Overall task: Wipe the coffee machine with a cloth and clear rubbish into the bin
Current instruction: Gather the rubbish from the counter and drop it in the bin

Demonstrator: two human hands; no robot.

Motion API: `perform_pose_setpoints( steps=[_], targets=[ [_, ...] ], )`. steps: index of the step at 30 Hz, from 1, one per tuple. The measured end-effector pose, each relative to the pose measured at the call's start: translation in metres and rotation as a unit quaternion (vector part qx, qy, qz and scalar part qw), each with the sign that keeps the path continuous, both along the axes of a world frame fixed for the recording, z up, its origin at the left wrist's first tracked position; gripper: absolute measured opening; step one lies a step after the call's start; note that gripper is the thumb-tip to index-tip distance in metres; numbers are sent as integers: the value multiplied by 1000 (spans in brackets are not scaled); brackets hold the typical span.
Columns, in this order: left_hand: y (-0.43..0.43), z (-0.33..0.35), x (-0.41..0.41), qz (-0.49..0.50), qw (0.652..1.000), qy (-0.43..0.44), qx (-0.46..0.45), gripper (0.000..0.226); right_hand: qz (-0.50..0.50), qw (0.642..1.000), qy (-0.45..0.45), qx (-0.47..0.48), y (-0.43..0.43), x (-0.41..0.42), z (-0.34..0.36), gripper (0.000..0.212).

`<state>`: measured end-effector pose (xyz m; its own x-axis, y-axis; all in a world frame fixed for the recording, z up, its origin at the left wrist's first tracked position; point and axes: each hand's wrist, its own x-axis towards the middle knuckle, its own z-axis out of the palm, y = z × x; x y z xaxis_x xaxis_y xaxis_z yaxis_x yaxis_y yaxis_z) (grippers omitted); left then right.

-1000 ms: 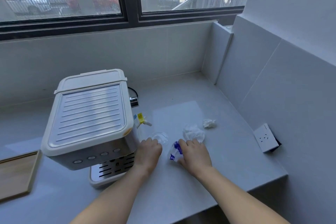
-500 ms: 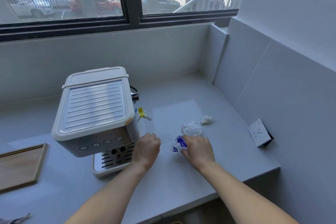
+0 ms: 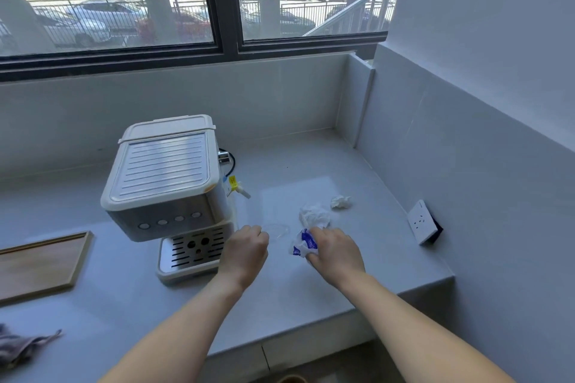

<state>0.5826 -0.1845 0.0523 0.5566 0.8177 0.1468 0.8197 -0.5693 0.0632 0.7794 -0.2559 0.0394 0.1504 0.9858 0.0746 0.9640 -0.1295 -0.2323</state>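
Hands, L hand (image 3: 245, 253) and R hand (image 3: 336, 253), are both reaching out over the counter (image 3: 311, 295), just R of the coffee machine (image 3: 165, 183). Going L to R: a soft grey cloth (image 3: 18, 348) is lying crumpled at the near L edge, well apart from both hands but closer to the L one. A flat wood tray (image 3: 40, 264) is sitting behind it. The machine, a boxy cream & shiny metal thing w/ a ribbed top, is standing upright. L hand is curling its fingers right at a thin see-through plastic piece (image 3: 278, 232); can't tell if it's holding it. R hand is gripping a crinkly blue & white wrapper (image 3: 303, 242). Two scrunched white paper balls are lying just past the R hand: the big ball (image 3: 314, 214) is almost touching it, and the small ball (image 3: 340, 201) is sitting a bit further R. So the R hand is nearer the rubbish, I think. A white socket (image 3: 421, 222) is sitting on the R wall. No bin is showing.
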Motion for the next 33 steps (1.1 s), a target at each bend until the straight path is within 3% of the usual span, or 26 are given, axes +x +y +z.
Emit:
perform_pose_setpoints(
  steps=[8, 18, 27, 33],
  targets=[
    [-58, 16, -7, 34, 999, -27, 10, 38, 45, 998, 28, 33, -34, 4, 11, 31],
    [-115, 21, -30, 46, 999, -20, 15, 36, 50, 998, 27, 8, -81, -12, 11, 19],
    [-139, 10, -70, -26, 998, -59, -5, 35, 6, 999, 31, -8, -119, -61, 13, 21],
    [-172, -13, -82, -56, 996, -62, -32, 15, -8, 999, 35, -26, -160, -79, -3, 20]
  ],
)
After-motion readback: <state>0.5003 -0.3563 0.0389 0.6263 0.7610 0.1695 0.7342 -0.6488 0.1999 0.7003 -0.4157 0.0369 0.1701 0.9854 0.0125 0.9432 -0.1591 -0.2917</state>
